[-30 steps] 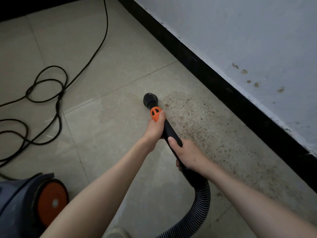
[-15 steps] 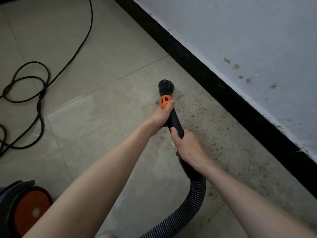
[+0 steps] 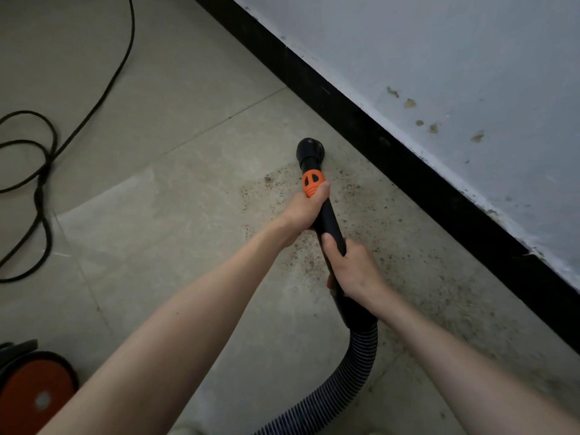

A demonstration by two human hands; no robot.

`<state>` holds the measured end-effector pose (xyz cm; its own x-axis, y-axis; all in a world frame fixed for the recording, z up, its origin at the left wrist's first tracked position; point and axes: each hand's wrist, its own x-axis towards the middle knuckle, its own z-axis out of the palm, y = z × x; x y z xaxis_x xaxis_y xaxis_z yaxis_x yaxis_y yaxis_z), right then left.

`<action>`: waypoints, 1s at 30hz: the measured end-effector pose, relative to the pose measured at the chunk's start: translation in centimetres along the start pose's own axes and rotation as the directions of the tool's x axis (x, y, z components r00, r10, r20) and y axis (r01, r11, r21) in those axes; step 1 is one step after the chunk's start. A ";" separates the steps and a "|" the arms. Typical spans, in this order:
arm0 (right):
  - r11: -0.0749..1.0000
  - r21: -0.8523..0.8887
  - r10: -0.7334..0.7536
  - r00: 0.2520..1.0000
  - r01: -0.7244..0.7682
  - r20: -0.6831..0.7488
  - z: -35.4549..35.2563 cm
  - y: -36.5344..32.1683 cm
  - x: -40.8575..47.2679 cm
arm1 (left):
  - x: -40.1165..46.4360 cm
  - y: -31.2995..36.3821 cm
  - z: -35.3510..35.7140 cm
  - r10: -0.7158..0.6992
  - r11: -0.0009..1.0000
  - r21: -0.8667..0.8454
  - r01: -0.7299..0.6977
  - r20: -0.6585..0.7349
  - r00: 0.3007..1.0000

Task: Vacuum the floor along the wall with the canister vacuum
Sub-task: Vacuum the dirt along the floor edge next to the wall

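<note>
The black vacuum wand point(image 3: 329, 218) points away from me, and its round nozzle point(image 3: 310, 149) sits on the tiled floor close to the black baseboard point(image 3: 417, 171). My left hand point(image 3: 306, 208) grips the wand just below its orange collar point(image 3: 312, 183). Further back, my right hand point(image 3: 351, 268) grips the wand above the ribbed hose point(image 3: 354, 372). A patch of brown grit point(image 3: 389, 246) spreads over the tile around the wand and along the wall. The canister point(image 3: 31, 390), dark with an orange wheel, shows at the bottom left.
A black power cord point(image 3: 47, 171) lies in loops on the floor at the left and runs off the top. The pale wall point(image 3: 455, 73) with a few brown stains rises on the right. Beige tiles point(image 3: 150, 246) lie between cord and wand.
Over the last second the nozzle has swung right, from the edge of the grit patch toward the baseboard. Both hands keep their grips. My view shifted right, so the canister shows less.
</note>
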<state>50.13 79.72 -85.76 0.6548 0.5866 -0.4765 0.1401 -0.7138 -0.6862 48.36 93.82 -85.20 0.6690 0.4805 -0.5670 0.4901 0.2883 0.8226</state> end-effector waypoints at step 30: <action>0.984 -0.058 -0.137 0.921 0.169 0.364 1.3 -3.0 -5.8 | -10.0 -4.2 -4.9 -0.028 0.957 -0.285 -0.061 -0.297 0.954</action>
<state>44.92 78.96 -81.63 0.3135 0.7776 -0.5450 0.2917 -0.6250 -0.7241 36.83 91.89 -82.74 0.4587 0.6968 -0.5515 0.2689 0.4827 0.8335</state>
